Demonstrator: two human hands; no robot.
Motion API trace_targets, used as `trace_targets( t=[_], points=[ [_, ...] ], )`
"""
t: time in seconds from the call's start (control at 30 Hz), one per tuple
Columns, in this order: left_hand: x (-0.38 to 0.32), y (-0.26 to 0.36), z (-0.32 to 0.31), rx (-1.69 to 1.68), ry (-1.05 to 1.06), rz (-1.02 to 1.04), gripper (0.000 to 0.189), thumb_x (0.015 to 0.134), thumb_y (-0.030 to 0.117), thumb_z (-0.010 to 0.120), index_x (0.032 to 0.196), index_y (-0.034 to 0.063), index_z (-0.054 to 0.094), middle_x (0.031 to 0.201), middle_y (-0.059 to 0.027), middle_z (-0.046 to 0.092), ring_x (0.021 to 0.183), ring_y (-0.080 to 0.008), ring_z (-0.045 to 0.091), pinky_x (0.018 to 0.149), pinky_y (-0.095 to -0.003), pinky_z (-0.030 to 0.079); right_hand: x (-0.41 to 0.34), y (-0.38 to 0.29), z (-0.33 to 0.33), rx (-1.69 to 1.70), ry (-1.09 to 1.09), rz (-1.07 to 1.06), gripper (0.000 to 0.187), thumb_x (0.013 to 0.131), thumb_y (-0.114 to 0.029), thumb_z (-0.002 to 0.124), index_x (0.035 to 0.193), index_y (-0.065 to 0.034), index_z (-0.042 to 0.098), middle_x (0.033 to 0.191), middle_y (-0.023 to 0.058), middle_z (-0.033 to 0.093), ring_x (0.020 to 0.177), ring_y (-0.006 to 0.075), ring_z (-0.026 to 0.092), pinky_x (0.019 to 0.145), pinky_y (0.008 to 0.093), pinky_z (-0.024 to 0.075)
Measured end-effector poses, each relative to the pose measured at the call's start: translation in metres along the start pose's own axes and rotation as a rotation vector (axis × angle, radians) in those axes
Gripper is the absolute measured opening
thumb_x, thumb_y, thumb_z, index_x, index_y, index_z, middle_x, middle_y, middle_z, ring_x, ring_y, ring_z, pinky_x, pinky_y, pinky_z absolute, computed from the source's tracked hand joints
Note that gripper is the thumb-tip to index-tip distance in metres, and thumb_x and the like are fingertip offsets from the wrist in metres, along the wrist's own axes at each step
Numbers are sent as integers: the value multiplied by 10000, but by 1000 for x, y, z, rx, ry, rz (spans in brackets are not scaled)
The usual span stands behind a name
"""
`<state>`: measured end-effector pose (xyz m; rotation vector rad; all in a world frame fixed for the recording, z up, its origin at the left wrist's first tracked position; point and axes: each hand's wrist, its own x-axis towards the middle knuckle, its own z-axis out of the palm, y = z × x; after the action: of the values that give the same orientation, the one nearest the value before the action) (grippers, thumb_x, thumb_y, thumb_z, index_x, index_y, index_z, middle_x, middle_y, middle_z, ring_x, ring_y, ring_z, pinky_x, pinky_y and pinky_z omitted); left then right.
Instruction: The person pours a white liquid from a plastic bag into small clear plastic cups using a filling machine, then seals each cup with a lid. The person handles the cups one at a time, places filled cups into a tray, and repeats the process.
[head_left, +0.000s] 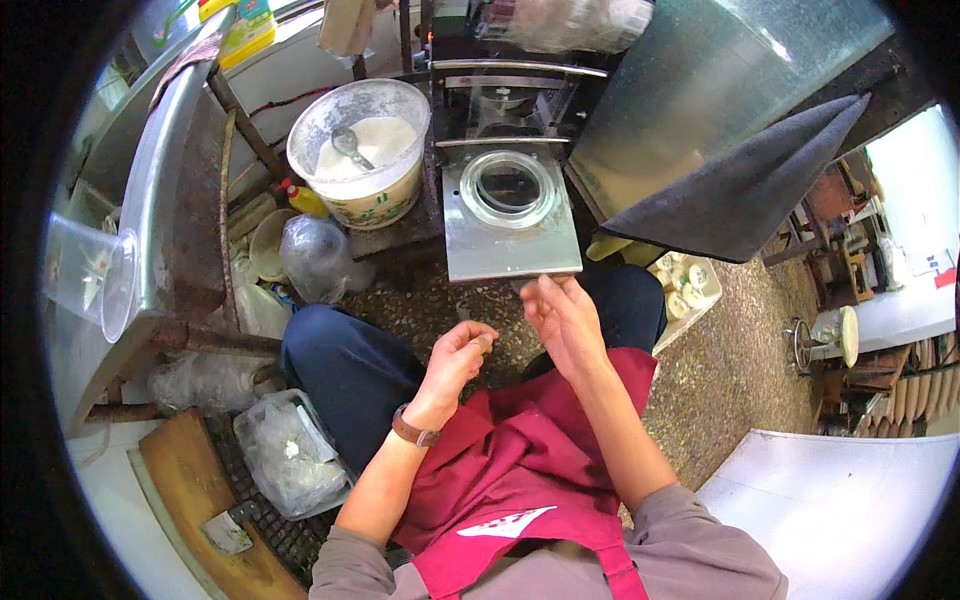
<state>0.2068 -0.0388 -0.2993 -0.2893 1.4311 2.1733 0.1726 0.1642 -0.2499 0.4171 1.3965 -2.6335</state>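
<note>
In the head view my left hand (460, 360) hovers over my lap with its fingers curled and the thumb against the forefinger; nothing shows in it. My right hand (564, 322) is at the front edge of a square metal plate (510, 259), fingers loosely bent and apart. Its fingertips are just below that edge, and whether they touch is unclear. A clear round ring or container rim (472, 196) sits around the hole in the plate. The plate juts from a dark machine (589, 112) with metal bars, which looks like a cup sealer.
Left of the machine stands a white bucket (304, 146) of white granules with a scoop (351, 146) in it. A clear plastic cup (86, 277) lies on the metal counter (154, 180). Dark cloth (720, 187) hangs at right, above a crate (705, 304) of round lidded containers.
</note>
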Motion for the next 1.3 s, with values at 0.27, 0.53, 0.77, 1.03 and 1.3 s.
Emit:
trace_targets(
  t=[0.27,0.53,0.77,1.03,1.3],
  points=[
    [5,-5,1,36,44,17,133,1094,118,652,1173,34,719,867,64,574,668,-22,456,593,-215,363,33,-8,9,64,-40,15,154,1098,-132,717,1220,-56,660,1101,71,758,932,133,700,871,293,595],
    [6,-9,1,173,45,-19,133,1098,145,661,1180,59,720,836,89,550,692,-21,459,627,-219,368,30,-15,10,-70,-61,65,225,1106,-156,700,1276,-10,702,1105,89,792,876,122,722,804,269,581],
    [11,-17,5,240,29,15,161,1101,158,666,1207,56,733,851,87,567,698,-23,451,629,-224,362,45,-61,40,-1036,-105,-669,208,1047,-161,758,1173,-3,810,950,109,832,806,200,783,719,340,594],
    [15,-19,7,222,28,16,157,1090,136,673,1204,49,736,856,88,560,708,-25,442,629,-222,355,149,-75,70,-1572,-5,-998,267,943,-159,765,1171,-31,818,1202,180,800,1209,396,700,1035,527,537],
    [17,-25,2,247,26,38,150,1086,147,677,1187,61,747,889,97,602,724,-19,450,634,-221,357,140,-71,73,-1710,11,-1033,320,936,-210,787,1203,-35,813,1228,141,799,1229,337,705,1040,504,515]
  ],
)
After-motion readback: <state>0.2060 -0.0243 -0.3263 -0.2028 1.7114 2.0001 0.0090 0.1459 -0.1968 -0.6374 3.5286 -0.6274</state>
